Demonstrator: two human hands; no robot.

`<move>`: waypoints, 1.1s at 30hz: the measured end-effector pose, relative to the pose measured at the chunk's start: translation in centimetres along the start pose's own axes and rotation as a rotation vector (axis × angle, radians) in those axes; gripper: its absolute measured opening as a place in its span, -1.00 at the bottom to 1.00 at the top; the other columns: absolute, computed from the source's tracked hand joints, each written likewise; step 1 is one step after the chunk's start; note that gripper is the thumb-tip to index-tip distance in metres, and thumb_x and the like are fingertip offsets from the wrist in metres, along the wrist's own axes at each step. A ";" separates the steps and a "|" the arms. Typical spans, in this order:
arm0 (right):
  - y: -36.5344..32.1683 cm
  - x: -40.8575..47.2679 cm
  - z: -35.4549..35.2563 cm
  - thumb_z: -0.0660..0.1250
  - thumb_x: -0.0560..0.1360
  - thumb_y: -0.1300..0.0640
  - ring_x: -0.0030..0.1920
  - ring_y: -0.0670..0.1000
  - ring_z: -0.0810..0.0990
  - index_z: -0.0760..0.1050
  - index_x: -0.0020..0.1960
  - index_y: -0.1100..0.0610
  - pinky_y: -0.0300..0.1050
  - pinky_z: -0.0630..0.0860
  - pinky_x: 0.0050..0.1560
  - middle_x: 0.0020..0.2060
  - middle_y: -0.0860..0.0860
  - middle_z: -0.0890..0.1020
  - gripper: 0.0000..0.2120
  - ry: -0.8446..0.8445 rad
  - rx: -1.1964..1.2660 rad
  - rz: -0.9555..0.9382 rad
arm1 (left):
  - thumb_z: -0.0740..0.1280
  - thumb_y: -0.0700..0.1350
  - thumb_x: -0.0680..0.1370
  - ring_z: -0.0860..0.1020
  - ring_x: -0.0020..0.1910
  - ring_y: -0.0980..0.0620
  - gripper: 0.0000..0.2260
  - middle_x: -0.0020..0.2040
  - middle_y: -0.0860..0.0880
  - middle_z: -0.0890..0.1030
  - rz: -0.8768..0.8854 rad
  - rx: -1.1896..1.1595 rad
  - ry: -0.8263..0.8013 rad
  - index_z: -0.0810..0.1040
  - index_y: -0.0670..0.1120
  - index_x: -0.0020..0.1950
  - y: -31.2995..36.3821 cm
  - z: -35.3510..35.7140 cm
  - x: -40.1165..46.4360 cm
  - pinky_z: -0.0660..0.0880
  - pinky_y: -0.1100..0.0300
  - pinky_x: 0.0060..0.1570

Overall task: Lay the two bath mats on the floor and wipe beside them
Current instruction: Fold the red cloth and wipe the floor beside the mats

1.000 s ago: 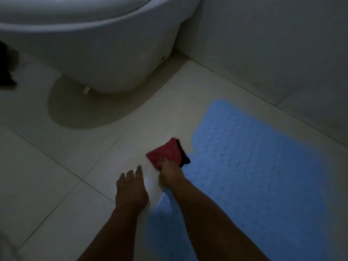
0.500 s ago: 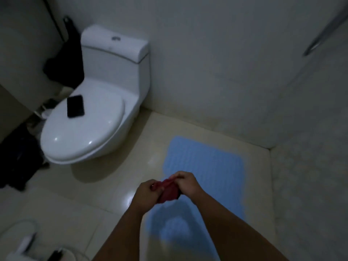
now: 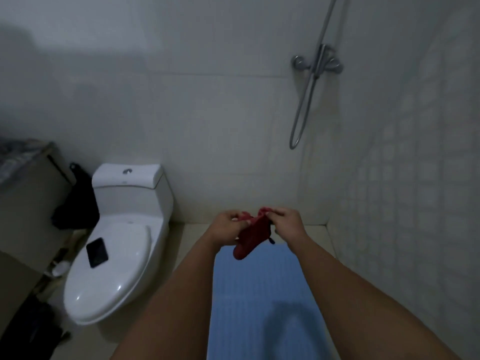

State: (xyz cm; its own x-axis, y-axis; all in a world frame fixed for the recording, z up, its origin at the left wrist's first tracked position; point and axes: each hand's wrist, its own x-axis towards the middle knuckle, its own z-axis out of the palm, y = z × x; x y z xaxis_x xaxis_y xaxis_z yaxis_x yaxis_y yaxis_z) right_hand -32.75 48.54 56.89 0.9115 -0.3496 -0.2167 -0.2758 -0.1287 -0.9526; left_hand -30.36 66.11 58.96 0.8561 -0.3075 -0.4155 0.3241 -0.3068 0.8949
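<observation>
Here both hands, left (image 3: 225, 228) and right (image 3: 286, 223), pinch a red cloth (image 3: 253, 236) above the blue bath mat (image 3: 262, 294); a toilet (image 3: 117, 255) with a phone (image 3: 97, 252) on its lid stands left.

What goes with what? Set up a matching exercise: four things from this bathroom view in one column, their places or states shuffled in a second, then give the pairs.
1. red cloth
2. blue bath mat
3. black phone
4. shower hose

A. lies on the closed toilet lid
B. hangs against the wall
C. pinched by the left hand and the right hand
D. flat on the floor

Pairs: 1-C, 2-D, 3-A, 4-B
</observation>
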 end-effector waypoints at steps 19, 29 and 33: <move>-20.5 3.2 -10.6 0.30 0.51 0.39 -0.48 -0.13 0.58 0.66 0.09 0.27 -0.32 0.46 -0.45 -0.43 0.00 0.64 -0.77 -0.391 -0.053 -0.346 | 0.41 -0.20 0.59 0.60 -0.09 0.06 -0.78 0.08 -0.08 0.64 0.334 0.244 0.167 0.61 -0.14 0.23 18.7 2.4 -2.5 0.49 0.39 -0.33; -21.3 6.1 -5.2 0.56 0.41 0.20 -0.32 -0.06 0.61 0.72 -0.14 0.23 -0.21 0.54 -0.24 -0.26 0.16 0.72 -0.90 -0.551 -0.410 -0.548 | 0.43 -0.06 0.60 0.57 -0.25 -0.07 -0.83 -0.15 -0.17 0.64 0.207 0.184 0.500 0.48 -0.09 -0.03 15.2 -2.9 -7.5 0.54 0.10 -0.25; -22.9 2.8 1.9 0.54 0.43 0.23 -0.27 -0.06 0.63 0.71 -0.14 0.23 -0.18 0.56 -0.13 -0.24 0.15 0.72 -0.93 -0.720 -0.357 -0.636 | 0.39 -0.17 0.62 0.58 -0.34 0.06 -0.88 -0.19 -0.07 0.63 0.129 0.248 0.661 0.46 -0.08 -0.02 12.4 -7.6 -13.5 0.53 0.25 -0.37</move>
State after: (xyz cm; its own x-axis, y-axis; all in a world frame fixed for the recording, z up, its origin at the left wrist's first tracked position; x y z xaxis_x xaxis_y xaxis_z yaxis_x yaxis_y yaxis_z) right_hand -23.28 52.21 77.64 0.8551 0.5049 0.1176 0.3555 -0.4059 -0.8419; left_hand -34.80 73.28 76.91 0.9716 0.2306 -0.0528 0.1699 -0.5250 0.8340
